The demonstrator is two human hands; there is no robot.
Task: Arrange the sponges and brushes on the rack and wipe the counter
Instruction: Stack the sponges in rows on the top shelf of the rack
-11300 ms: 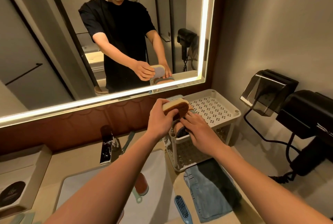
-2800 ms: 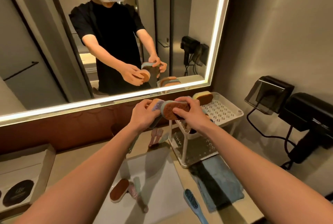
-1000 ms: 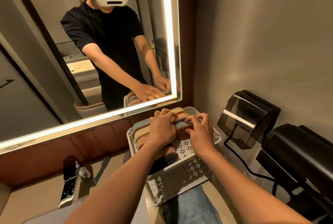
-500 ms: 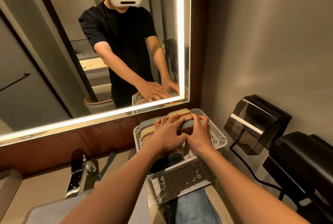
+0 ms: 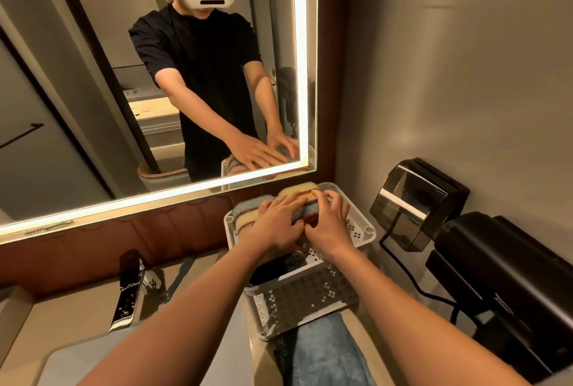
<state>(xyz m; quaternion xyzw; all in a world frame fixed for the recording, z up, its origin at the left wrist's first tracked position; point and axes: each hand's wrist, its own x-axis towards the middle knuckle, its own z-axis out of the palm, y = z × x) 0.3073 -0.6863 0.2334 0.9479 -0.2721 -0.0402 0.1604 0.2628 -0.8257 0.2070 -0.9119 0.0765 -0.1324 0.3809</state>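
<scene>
A white perforated two-tier rack (image 5: 369,230) stands on the counter against the mirror wall. Several sponges stand in a row on its top tier: a yellow-topped sponge (image 5: 297,191) at the back and a blue and yellow sponge (image 5: 245,210) at the left. My left hand (image 5: 273,226) lies flat on the row with its fingers spread. Beside it, my right hand (image 5: 330,224) curls its fingers and thumb round a blue and brown sponge (image 5: 311,212). A dark brush (image 5: 279,267) shows on the lower tier under my left wrist.
A blue cloth (image 5: 322,351) lies on the counter in front of the rack. The chrome faucet (image 5: 127,289) and the sink basin (image 5: 77,361) are at the left, with a teal handle (image 5: 183,274) behind. A black wall box (image 5: 415,199) and hair dryer (image 5: 496,277) crowd the right.
Over the last second both hands have stayed on the sponge row and closed in side by side; the left hand has flattened. Earlier they carried a sponge from over the sink to the rack.
</scene>
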